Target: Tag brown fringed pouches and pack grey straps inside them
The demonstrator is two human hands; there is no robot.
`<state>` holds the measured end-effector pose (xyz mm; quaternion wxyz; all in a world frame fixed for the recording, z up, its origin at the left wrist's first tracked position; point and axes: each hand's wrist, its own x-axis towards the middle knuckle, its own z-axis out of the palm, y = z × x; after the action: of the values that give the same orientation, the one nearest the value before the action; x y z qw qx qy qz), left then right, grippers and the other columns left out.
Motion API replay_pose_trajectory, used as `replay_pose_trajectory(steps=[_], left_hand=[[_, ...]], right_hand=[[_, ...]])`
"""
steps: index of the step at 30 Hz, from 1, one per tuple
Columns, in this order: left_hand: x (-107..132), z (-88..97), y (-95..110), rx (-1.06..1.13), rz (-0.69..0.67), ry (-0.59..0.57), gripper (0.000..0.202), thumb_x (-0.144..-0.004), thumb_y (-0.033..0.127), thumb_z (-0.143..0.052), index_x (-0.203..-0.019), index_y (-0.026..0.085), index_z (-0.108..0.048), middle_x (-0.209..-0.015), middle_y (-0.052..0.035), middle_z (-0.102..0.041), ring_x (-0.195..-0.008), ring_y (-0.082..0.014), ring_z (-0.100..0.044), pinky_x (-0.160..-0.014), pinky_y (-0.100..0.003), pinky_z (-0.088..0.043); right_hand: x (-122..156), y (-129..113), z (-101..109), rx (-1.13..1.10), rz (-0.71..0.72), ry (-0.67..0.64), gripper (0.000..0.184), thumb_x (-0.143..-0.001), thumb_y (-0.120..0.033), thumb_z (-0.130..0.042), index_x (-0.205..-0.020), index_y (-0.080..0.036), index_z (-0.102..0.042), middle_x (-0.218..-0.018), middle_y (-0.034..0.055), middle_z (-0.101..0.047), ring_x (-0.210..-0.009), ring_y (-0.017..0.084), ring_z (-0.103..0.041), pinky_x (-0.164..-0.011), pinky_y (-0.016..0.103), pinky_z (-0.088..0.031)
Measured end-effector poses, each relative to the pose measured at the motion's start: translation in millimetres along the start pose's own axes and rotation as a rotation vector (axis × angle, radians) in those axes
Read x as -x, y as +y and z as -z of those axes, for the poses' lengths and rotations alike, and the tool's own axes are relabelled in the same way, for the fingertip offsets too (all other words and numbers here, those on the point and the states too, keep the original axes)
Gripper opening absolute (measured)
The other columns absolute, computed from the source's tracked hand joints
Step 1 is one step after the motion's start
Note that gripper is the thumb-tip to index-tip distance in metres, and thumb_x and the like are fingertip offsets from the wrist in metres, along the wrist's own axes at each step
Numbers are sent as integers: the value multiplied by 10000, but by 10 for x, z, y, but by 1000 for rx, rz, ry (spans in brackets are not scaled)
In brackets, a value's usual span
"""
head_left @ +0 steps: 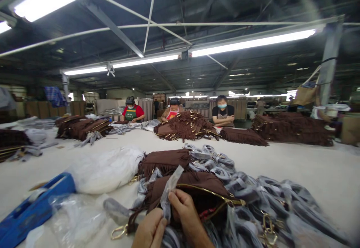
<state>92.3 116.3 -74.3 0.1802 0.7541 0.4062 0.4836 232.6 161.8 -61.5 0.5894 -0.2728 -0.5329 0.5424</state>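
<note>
A brown fringed bag (pixel 198 179) lies in front of me, its gold zipper open and something reddish showing inside. Across its left part runs a narrow clear plastic strip (pixel 172 182), with its upper end standing free. My right hand (pixel 185 212) pinches this strip between thumb and fingers. Lower down, my left hand (pixel 150 229) is closed at the strip's bottom end. Left of that hand a gold snap hook (pixel 119 232) rests on the table. Many plastic-wrapped grey straps (pixel 242 186) are heaped to the right of the bag. Behind it sits another brown fringed bag (pixel 167 161).
On the left are a blue tape dispenser (pixel 47 203) and a pile of white plastic (pixel 108 171). Stacks of brown bags (pixel 185 126) stand across the white table (pixel 295 158). Several people sit at its far side, one with folded arms (pixel 223 119).
</note>
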Motion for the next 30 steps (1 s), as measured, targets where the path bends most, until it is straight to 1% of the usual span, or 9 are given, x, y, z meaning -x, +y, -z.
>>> replay_pose_trajectory(steps=[3, 5, 9, 11, 15, 19, 22, 26, 30], left_hand=[[-5, 34, 47, 2, 52, 41, 339, -952, 452, -437, -791, 209, -610, -717, -35, -666, -679, -183, -638, -665, -232, -506], [-4, 46, 42, 36, 100, 89, 296, -948, 447, -453, -911, 203, -617, -791, -46, -703, -724, -191, -663, -701, -246, -527], [16, 83, -29, 64, 66, 120, 424, -939, 399, -479, -1318, 213, -520, -1277, -90, -645, -1157, -221, -611, -989, -292, -480], [21, 107, -50, 57, 54, 84, 403, -945, 385, -464, -1304, 224, -555, -1303, -70, -632, -1208, -216, -579, -1036, -288, -446], [6, 138, -19, 71, 75, 126, 298, -945, 410, -473, -1080, 214, -653, -1007, -47, -725, -919, -196, -672, -852, -251, -526], [4, 130, -1, 28, 46, 135, 311, -947, 449, -466, -832, 207, -624, -711, 0, -643, -675, -158, -615, -659, -209, -499], [15, 120, -36, -18, -2, 138, 323, -945, 443, -472, -756, 206, -584, -670, 5, -613, -623, -147, -587, -622, -198, -485], [-1, 151, -103, -43, -57, 126, 228, -947, 364, -483, -869, 211, -633, -792, -24, -679, -722, -165, -647, -690, -216, -534], [-14, 216, -152, -67, -111, 226, 346, -939, 297, -491, -1264, 229, -589, -1224, -87, -666, -1107, -211, -637, -944, -282, -522]], right_hand=[[23, -6, 26, -40, -86, -96, 486, -711, -632, -704, -660, -179, -535, -485, -104, -286, -428, 58, -167, -409, 224, -113], [54, -32, 1, -19, -94, -141, 485, -705, -621, -717, -660, -168, -551, -518, -90, -306, -470, 64, -194, -437, 218, -136], [122, -127, -85, 90, -87, -247, 523, -728, -650, -673, -658, -135, -621, -600, -46, -373, -582, 96, -287, -531, 218, -252], [146, -168, -113, 138, -77, -271, 525, -746, -645, -657, -660, -127, -648, -633, -27, -422, -627, 113, -340, -578, 226, -297], [140, -141, -146, 106, -54, -214, 500, -712, -629, -702, -666, -132, -665, -651, -17, -487, -650, 124, -395, -609, 231, -337], [71, -22, -166, -21, -137, -35, 628, -641, -770, -651, -514, -196, -431, -471, -87, -302, -462, 69, -209, -440, 219, -167], [40, 16, -178, 3, -136, 14, 637, -591, -796, -662, -527, -210, -419, -443, -106, -261, -438, 64, -155, -422, 232, -108], [63, 4, -204, 0, -113, -24, 555, -616, -685, -729, -576, -184, -493, -498, -98, -291, -487, 71, -182, -451, 225, -151], [107, -37, -239, 39, -36, -105, 467, -678, -591, -724, -623, -172, -524, -601, -55, -404, -590, 103, -314, -549, 220, -297]])
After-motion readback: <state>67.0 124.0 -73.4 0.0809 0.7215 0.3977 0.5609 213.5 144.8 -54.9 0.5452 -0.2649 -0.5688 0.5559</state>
